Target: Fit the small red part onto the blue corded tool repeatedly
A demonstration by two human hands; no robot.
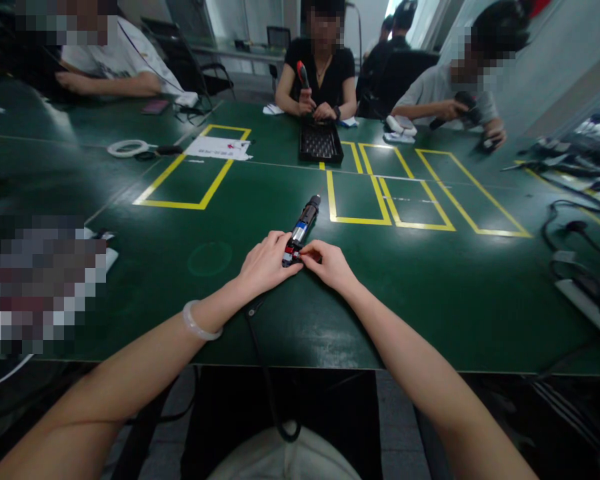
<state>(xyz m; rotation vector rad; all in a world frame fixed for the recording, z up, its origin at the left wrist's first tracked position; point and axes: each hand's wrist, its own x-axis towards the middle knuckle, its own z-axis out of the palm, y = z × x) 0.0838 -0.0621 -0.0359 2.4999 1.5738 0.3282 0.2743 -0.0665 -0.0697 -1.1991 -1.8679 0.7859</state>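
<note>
On the green table lies what looks like an electric screwdriver (301, 230), slim and black, its tip pointing away and slightly right. A silver and blue cylinder and some red parts show in its body. My left hand (263, 263) is closed around its near end from the left, thumb at the bottom. From the right, my right hand (331, 263) pinches with thumb and fingertips at the red part near that end. What exactly sits between those fingertips is too small to make out. A pale bracelet (199, 323) circles my left wrist.
Yellow tape outlines (360, 220) mark the table. A black tray (321, 152) stands opposite, before a person in black holding a red-and-black tool (303, 73). Other people sit at the far side. A paper sheet (217, 148) and a white cable coil (127, 148) lie left; black cables (575, 230) lie right.
</note>
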